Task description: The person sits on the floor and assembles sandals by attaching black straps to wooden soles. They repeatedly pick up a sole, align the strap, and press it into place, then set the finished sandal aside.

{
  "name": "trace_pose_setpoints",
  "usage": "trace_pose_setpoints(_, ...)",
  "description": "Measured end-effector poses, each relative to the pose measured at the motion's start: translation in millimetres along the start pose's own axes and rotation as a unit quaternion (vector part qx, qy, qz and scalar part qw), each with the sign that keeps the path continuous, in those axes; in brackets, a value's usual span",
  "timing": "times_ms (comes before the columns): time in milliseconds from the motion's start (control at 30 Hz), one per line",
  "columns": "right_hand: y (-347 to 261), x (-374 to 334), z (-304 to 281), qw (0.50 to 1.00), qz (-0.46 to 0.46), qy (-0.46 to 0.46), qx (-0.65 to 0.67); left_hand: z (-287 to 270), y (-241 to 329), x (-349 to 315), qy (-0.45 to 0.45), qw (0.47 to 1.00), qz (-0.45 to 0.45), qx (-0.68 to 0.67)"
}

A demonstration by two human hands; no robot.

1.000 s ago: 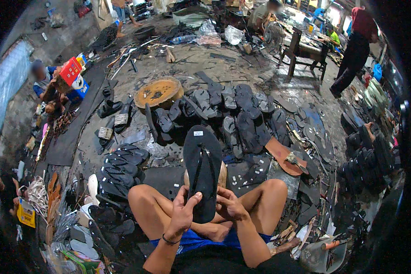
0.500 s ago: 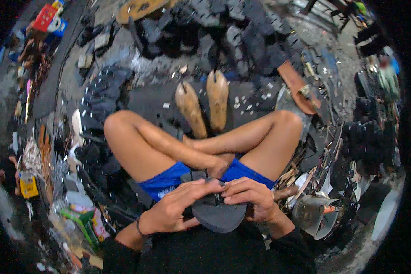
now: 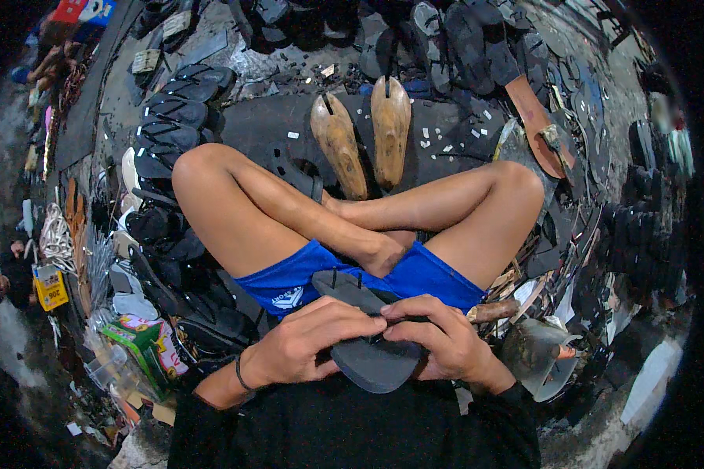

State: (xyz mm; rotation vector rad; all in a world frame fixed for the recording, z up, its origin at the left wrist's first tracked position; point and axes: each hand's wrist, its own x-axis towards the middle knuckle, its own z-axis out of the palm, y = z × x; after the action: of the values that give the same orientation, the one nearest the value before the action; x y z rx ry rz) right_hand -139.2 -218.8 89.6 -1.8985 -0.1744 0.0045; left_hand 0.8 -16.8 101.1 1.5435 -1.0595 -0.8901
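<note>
Low in front of my body, a dark grey flip-flop sole [image 3: 374, 366] lies tilted between both hands. Its wide rounded end points toward me, and two thin black prongs stick up at its far end. My left hand [image 3: 309, 338] is closed around the left edge, fingers across the top and thumb lower down. From the other side my right hand [image 3: 443, 338] grips it, thumb and fingertips pinched near the middle, almost touching the left fingertips. Whatever small part sits under those fingertips is hidden. Beyond my crossed legs stand two wooden shoe lasts [image 3: 391, 133], each with a slot in its toe.
Black flip-flops [image 3: 176, 113] lie in a row at the left, with more dark footwear [image 3: 438, 47] heaped at the far side. A brown sole-shaped piece [image 3: 536, 125] lies far right. Near my right elbow is a grey plastic container [image 3: 540, 359]; a green box [image 3: 145, 352] sits left.
The view has tilted, so the lasts and footwear sit higher in the picture. Both hands keep their grip on the sole, and the right fingertips have shifted slightly.
</note>
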Motion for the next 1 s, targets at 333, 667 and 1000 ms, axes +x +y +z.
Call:
trace_pose_setpoints(333, 32, 12, 13, 0.987, 0.021, -0.133, 0.089, 17, -25, -28, 0.04, 0.999, -0.025, 0.024)
trace_pose_setpoints(667, 230, 117, 23, 0.874, 0.324, 0.268, -0.245, -6, -75, 7, 0.238, 0.852, -0.24, -0.399)
trace_pose_setpoints(1000, 126, 68, -8, 0.773, 0.246, 0.338, 0.478, -12, -135, 37, 0.204, 0.862, -0.093, -0.454)
